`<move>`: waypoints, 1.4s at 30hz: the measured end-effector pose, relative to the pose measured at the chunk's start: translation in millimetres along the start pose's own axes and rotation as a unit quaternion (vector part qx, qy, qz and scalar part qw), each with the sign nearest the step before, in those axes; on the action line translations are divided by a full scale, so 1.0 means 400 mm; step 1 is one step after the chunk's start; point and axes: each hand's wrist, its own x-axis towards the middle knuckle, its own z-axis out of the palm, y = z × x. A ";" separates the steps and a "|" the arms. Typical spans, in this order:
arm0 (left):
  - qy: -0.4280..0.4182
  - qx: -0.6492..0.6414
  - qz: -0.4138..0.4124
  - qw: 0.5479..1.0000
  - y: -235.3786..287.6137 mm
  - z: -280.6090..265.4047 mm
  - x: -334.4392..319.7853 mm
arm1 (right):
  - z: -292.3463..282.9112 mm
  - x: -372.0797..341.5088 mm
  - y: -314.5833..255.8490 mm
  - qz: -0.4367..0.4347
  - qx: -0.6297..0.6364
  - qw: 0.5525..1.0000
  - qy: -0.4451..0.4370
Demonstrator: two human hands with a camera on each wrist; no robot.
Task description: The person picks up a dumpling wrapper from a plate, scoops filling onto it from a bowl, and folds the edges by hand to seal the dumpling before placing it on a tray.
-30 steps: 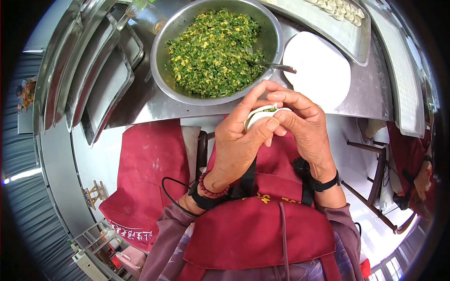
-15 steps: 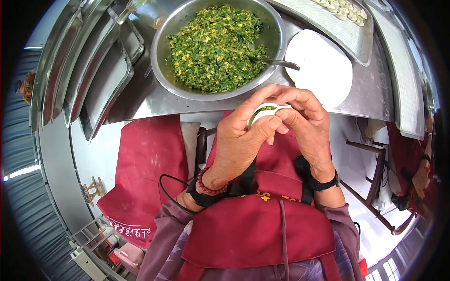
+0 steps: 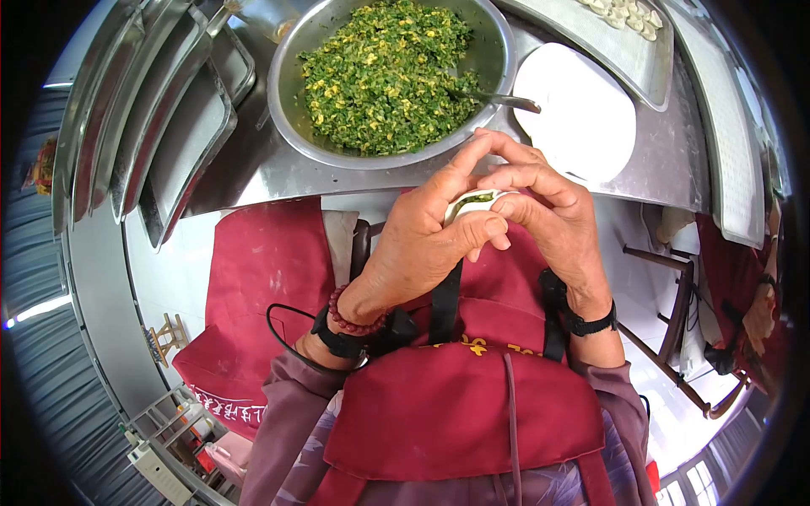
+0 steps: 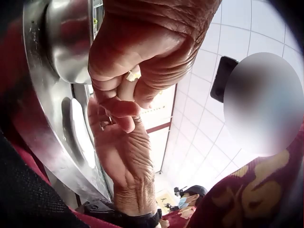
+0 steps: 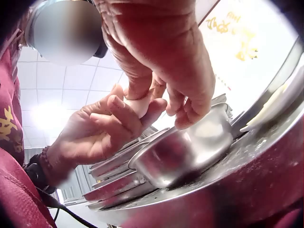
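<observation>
Both hands hold one dumpling point(image 3: 472, 203) over the lap, just in front of the table edge. Its pale wrapper is folded up, and green filling shows in the gap at the top. My left hand point(image 3: 419, 244) cups it from the left, thumb pressed along the near side. From the right, my right hand point(image 3: 557, 221) pinches the wrapper's edge between thumb and fingers. The wrist views show the pale dough point(image 5: 137, 105) between the fingertips, partly covered by them. Beyond the hands stands a steel bowl point(image 3: 287, 105) of chopped green and yellow filling point(image 3: 384, 80).
A metal spoon handle point(image 3: 510, 102) sticks out over the bowl's right rim. To its right lies a white rounded sheet-like item point(image 3: 578, 114). A tray point(image 3: 654, 80) with several dumplings point(image 3: 629, 17) is at the back right. Metal trays point(image 3: 190, 126) lean at the left.
The hands stay together on the dumpling while the fingers shift along its edge. The filling shows a little differently in the gap. In view, bowl and table have slid slightly upward.
</observation>
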 end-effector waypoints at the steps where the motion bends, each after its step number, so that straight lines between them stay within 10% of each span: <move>1: 0.005 -0.015 0.011 1.000 -0.010 0.003 0.001 | -0.001 -0.002 0.005 0.005 0.018 1.000 -0.004; 11: 0.013 -0.391 -0.049 0.919 -0.041 0.023 0.005 | 0.026 -0.011 0.020 0.027 0.113 0.992 0.042; 17: 0.010 -0.305 -0.084 0.949 -0.042 -0.011 0.000 | 0.002 -0.005 0.055 -0.053 -0.026 0.998 -0.023; 23: 0.010 -0.247 -0.100 0.964 -0.023 -0.017 -0.006 | 0.032 -0.006 -0.001 0.111 0.126 0.986 0.022; 29: -0.002 -0.218 -0.103 0.971 -0.004 -0.016 0.001 | 0.015 -0.009 0.021 -0.029 -0.057 0.998 -0.021; 42: -0.042 -0.503 -0.096 0.858 -0.064 -0.012 0.004 | 0.035 -0.014 0.050 -0.050 -0.010 0.997 0.061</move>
